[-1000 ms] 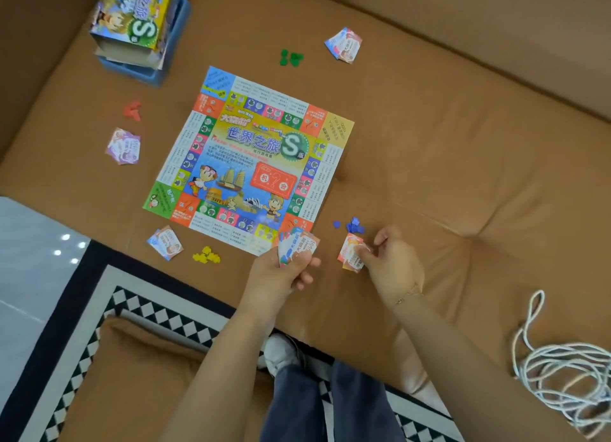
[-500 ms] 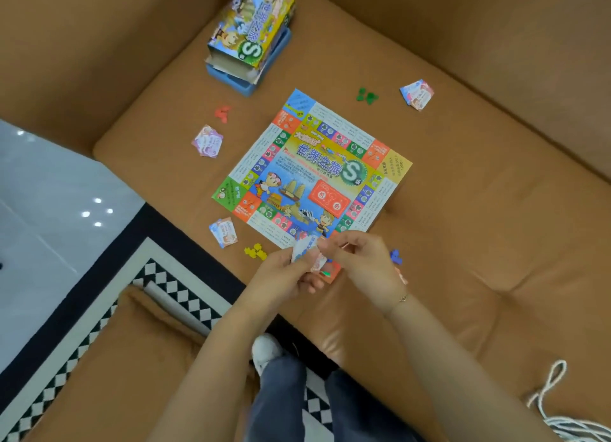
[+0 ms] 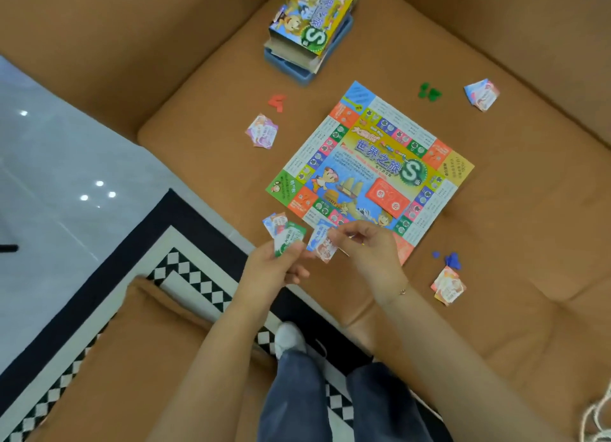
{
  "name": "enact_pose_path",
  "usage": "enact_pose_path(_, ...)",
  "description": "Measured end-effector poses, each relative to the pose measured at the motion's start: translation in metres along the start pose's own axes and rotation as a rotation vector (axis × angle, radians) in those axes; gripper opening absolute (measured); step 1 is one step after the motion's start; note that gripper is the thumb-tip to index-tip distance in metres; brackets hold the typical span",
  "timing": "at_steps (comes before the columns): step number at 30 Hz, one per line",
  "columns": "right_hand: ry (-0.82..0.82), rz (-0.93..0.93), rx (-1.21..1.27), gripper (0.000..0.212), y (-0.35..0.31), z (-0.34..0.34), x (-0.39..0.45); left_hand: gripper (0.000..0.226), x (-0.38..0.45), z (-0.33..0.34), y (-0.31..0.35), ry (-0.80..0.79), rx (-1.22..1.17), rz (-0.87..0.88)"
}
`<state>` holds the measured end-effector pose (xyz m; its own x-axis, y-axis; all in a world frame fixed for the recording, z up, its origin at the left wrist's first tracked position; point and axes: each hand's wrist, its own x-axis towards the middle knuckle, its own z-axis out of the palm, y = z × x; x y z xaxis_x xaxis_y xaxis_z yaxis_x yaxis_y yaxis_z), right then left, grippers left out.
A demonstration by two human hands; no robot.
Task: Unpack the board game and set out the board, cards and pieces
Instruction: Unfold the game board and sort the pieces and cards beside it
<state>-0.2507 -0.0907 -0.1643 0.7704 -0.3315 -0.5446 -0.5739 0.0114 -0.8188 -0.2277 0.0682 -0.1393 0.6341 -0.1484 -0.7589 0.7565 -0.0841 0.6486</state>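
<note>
Tan sofa seat (image 3: 496,243) bears board (image 3: 370,167); both hands' grips pinch cards: left hand (image 3: 274,269), right hand (image 3: 370,253).

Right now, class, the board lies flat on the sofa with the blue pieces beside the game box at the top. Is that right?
Not quite. The head view shows the red pieces nearest the game box; the blue pieces lie by the board's near right corner.

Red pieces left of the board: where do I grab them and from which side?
Take the red pieces one at a time, pinching the outer edges from straight above. They lie flat and close together on the sofa, apart from the board and the cards, so the way down looks free.
</note>
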Motion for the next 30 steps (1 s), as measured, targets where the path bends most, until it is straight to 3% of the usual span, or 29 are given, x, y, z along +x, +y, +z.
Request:
enact_pose_path(7, -0.135, -0.166, -0.514, 0.008, -0.001, 0.061, 0.039, 0.014, 0.021, -0.06, -0.006, 0.095, -0.06, -0.05)
enact_pose_path(13, -0.182, -0.293, -0.916, 0.014, 0.001, 0.091, 0.06, 0.031, 0.031, -0.074, 0.002, 0.04, -0.278, -0.181)
enact_pose_path(17, -0.149, -0.4, -1.057, 0.014, 0.003, 0.097, 0.06, 0.031, 0.03, -0.077, 0.007, -0.024, -0.272, -0.115)
enact_pose_path(21, -0.074, -0.39, -0.925, 0.013, -0.002, 0.097, 0.055, 0.021, 0.024, -0.073, 0.014, -0.012, -0.144, -0.031)
enact_pose_path(24, -0.033, -0.255, -0.462, 0.013, -0.019, 0.092, 0.045, 0.019, 0.02, -0.068, 0.019, 0.026, -0.084, -0.005)
enact_pose_path(27, -0.151, -0.118, -0.083, 0.024, -0.046, 0.077, 0.031, 0.018, 0.015, -0.056, 0.027, 0.034, -0.076, 0.001)
enact_pose_path(30, -0.282, -0.092, -0.033, 0.022, -0.061, 0.064, 0.025, 0.012, 0.01, -0.044, 0.039, 0.025, -0.076, 0.021)
